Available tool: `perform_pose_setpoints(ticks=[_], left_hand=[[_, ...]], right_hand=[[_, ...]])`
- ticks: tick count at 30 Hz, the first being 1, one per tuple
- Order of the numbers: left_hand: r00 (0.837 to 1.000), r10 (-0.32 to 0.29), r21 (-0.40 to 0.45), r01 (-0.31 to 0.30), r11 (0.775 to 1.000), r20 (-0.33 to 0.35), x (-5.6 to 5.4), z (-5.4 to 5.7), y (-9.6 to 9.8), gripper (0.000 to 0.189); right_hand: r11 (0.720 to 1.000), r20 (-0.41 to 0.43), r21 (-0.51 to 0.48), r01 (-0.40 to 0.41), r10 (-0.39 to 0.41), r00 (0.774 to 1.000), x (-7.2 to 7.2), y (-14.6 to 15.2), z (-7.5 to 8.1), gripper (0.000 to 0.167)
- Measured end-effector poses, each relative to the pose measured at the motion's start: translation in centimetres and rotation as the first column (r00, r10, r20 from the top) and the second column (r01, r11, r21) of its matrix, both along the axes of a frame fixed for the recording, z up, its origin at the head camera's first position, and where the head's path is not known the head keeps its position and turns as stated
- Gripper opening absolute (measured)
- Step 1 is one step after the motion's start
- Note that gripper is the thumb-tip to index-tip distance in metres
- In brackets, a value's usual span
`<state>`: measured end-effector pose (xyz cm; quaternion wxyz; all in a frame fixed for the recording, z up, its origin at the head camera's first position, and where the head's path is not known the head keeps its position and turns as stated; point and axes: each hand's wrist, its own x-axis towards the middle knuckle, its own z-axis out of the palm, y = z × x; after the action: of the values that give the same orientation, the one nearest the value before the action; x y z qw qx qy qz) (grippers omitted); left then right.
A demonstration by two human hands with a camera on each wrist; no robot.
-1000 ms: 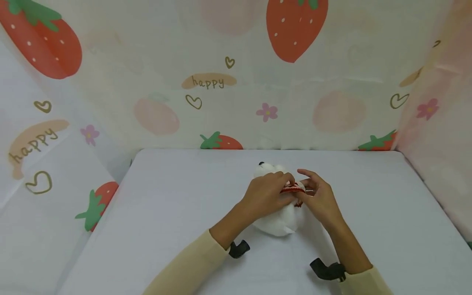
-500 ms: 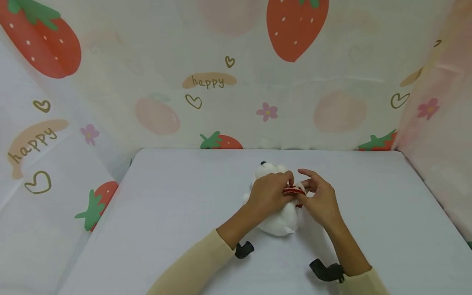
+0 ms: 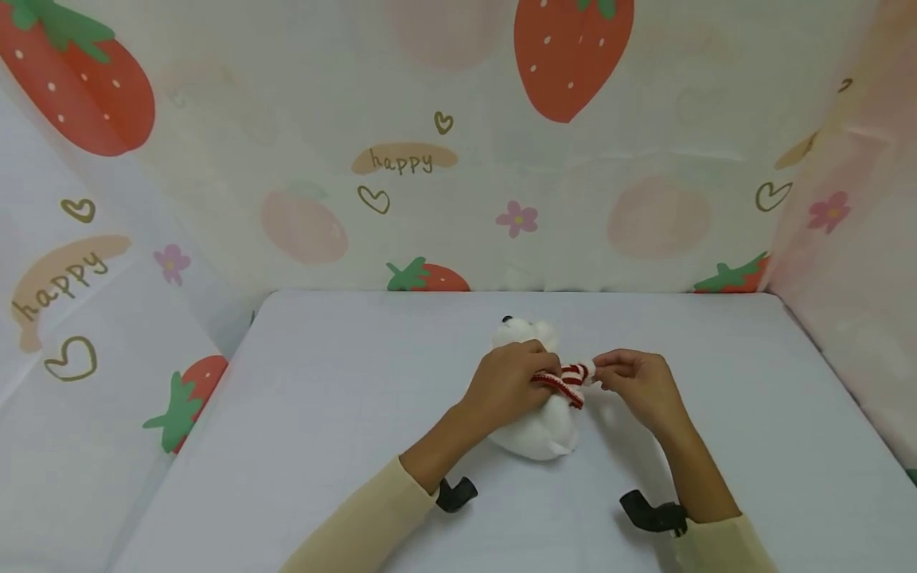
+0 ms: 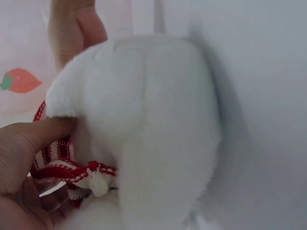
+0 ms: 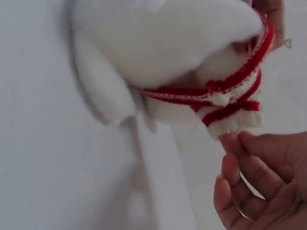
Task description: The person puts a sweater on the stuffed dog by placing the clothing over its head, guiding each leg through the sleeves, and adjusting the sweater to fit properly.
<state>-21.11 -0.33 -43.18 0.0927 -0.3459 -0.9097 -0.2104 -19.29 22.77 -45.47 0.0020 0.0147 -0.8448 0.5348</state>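
A white plush toy bear (image 3: 533, 434) with a black nose lies on the table under my left hand (image 3: 509, 386). That hand grips the toy's upper part, its thumb pressed into the fur in the left wrist view. Around the toy runs a red-and-white knitted sweater (image 3: 573, 376) with a striped, ribbed-ended sleeve. My right hand (image 3: 641, 386) pinches the white ribbed cuff (image 5: 235, 123) between thumb and forefinger, drawing it out from the toy. In the left wrist view red trim (image 4: 62, 172) lies among the left fingers. The left fingertips are partly hidden by the fur.
White cloth covers the table (image 3: 344, 382). A strawberry-print curtain (image 3: 501, 159) hangs behind it and at both sides. Black wrist-worn devices sit on the left wrist (image 3: 457, 495) and right wrist (image 3: 652, 513).
My right hand has moved right, from close beside the left fingers to the sleeve's end. The striped sleeve now stretches out to the right. My left hand has shifted slightly left on the toy.
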Motion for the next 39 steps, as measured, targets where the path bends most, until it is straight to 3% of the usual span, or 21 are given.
perform_pose_setpoints(ticks=[6, 13, 16, 29, 39], left_hand=[[0.999, -0.038, 0.041, 0.038, 0.998, 0.005, 0.0, -0.3, -0.4, 0.017], [0.999, -0.038, 0.036, 0.038, 0.999, -0.005, 0.1, -0.6, -0.1, 0.017], [1.0, -0.027, 0.028, 0.028, 0.999, -0.01, 0.2, -0.7, 0.0, 0.018], [1.0, 0.018, 0.014, -0.018, 1.0, -0.018, 0.7, -0.9, 0.2, 0.019], [0.999, 0.035, -0.032, -0.035, 0.999, -0.006, 0.5, -0.7, 0.4, 0.019]], right_hand=[[0.996, 0.069, -0.043, -0.08, 0.083, 0.994, -0.3, 0.2, -0.6, 0.025], [0.996, 0.01, -0.053, -0.069, 0.07, 0.997, -0.1, 0.0, -0.7, 0.023], [0.992, 0.017, -0.064, -0.107, 0.109, 0.994, -0.2, 0.2, -0.9, 0.022], [0.939, 0.109, -0.064, -0.339, 0.344, 0.933, -0.1, 1.1, -0.6, 0.017], [0.942, 0.099, -0.04, -0.333, 0.336, 0.937, -0.1, 1.1, -0.4, 0.015]])
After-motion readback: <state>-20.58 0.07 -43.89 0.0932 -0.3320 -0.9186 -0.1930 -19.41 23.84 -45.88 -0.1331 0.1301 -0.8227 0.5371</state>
